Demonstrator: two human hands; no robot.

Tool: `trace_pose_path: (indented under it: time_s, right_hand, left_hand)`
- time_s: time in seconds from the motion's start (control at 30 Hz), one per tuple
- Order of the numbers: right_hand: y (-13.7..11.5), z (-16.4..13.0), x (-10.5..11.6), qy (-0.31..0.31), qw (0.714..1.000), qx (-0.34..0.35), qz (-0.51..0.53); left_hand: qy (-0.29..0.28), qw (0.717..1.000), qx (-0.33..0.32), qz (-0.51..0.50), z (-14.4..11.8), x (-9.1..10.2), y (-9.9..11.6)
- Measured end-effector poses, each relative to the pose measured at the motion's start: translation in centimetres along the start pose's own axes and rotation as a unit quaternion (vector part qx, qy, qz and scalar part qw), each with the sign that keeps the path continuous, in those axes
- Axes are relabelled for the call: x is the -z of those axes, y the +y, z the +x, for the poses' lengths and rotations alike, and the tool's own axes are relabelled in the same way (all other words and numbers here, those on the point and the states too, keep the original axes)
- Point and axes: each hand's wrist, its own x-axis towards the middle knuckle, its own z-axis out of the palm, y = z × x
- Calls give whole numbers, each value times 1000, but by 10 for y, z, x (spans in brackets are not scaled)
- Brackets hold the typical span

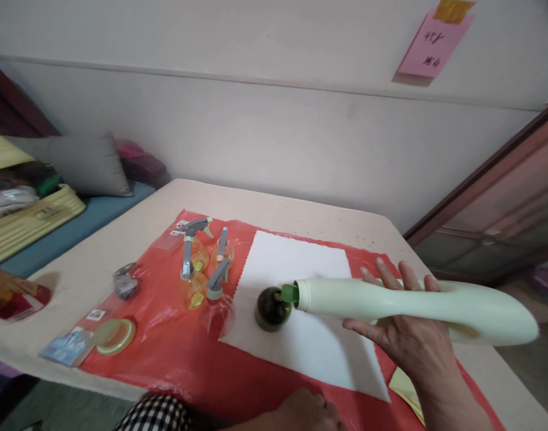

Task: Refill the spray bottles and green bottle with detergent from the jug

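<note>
My right hand (pixel 417 341) is wrapped round a long pale green plastic bottle (pixel 345 297), held nearly level. The bottle's uncapped mouth, with a darker green spout (pixel 290 293), points left at the top of a small round dark bottle (pixel 272 310). That dark bottle has no spray head and stands on a white cloth (pixel 300 257). Whether liquid flows between them I cannot make out. My left hand (pixel 303 412) rests low at the bottom edge, fingers curled and partly cut off. To the left are several clear spray bottles (pixel 218 311) with grey trigger heads.
A red plastic sheet (pixel 175 353) lies under the cloth on the beige table (pixel 274 206). Left on it are a round pale lid (pixel 116 336) and a crumpled grey item (pixel 126 281). An orange-red package (pixel 13 293) lies far left. A wall (pixel 265 131) stands behind.
</note>
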Motion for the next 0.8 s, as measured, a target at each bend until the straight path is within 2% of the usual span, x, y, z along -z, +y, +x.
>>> trace_pose_path:
  time_s: [0.13,0.27,0.7,0.8]
  right_hand:
    - [-2,1,1,4,1000,-10,13]
    - [-3,2,1,1,1000,-14,11]
    - [-4,3,3,-1,999,-20,25]
    - [-2,3,2,-3,1000,-9,17]
  left_hand:
    - [48,999,-1,22,0,-8,1]
    - [60,998,-1,25,1,-12,2]
    - [5,1000,-1,-2,0,-1,0]
    - [13,1000,-2,12,1,-3,0]
